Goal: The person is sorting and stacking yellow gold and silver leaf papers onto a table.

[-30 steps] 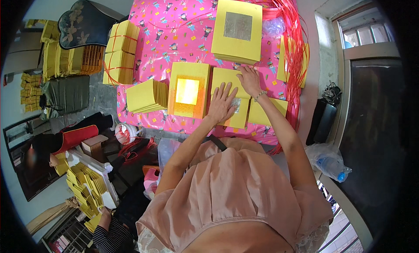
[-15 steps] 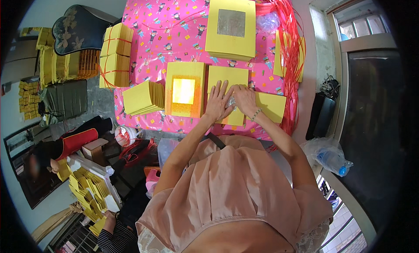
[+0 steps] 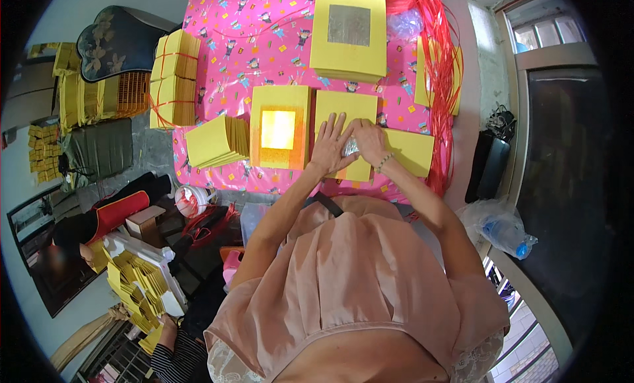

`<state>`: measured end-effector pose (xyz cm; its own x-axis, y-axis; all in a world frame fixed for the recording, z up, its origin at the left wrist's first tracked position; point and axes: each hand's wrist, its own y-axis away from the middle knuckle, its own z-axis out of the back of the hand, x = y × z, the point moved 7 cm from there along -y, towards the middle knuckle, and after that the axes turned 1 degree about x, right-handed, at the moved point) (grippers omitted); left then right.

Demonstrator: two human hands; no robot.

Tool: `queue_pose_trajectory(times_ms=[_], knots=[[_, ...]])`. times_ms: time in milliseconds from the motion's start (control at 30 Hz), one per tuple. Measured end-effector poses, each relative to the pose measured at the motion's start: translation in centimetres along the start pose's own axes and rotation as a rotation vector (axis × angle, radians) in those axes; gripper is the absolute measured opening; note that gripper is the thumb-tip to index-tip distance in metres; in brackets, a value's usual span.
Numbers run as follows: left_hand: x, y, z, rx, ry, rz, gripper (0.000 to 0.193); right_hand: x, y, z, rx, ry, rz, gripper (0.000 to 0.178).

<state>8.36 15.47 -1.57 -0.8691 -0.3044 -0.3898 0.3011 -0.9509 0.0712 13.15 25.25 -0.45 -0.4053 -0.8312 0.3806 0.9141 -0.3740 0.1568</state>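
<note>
Along the left edge of our pink counter (image 3: 284,56), yellow bundles (image 3: 173,95) are already tied, a fanned stack (image 3: 212,144) shows no tie, and on silver-patched paper (image 3: 360,171) our left hand (image 3: 330,147) lies flat, fingers spread, our right hand (image 3: 368,143) bent beside it, its hold unclear.

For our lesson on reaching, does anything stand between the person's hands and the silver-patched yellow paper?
Nothing visible does: the left hand and right hand appear to rest on the silver-patched yellow paper.
</note>
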Motion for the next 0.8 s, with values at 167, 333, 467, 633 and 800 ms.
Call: queue_pose_trajectory(times_ms=[167,333,467,633,800], knots=[[1.2,0.8,0.4,-0.042,-0.013,0.092,0.097,-0.1,0.0,-0.2,0.059,0.024,-0.003,0.020],[1.4,0.6,0.1,-0.019,0.001,0.080,0.098,-0.4,-0.2,-1.0,0.039,0.049,-0.002,0.023],[1.7,0.7,0.1,-0.036,0.014,0.066,0.098,0.4,-0.2,-0.5,0.035,0.108,0.067,0.023],[2.0,0.5,1.0,-0.012,0.064,0.023,0.094,0.6,-0.3,-0.1,-0.029,0.137,0.185,0.022],[3.6,0.2,2.5,-0.157,0.451,0.132,0.072,1.8,0.1,0.4,-0.129,0.339,0.456,0.018]])
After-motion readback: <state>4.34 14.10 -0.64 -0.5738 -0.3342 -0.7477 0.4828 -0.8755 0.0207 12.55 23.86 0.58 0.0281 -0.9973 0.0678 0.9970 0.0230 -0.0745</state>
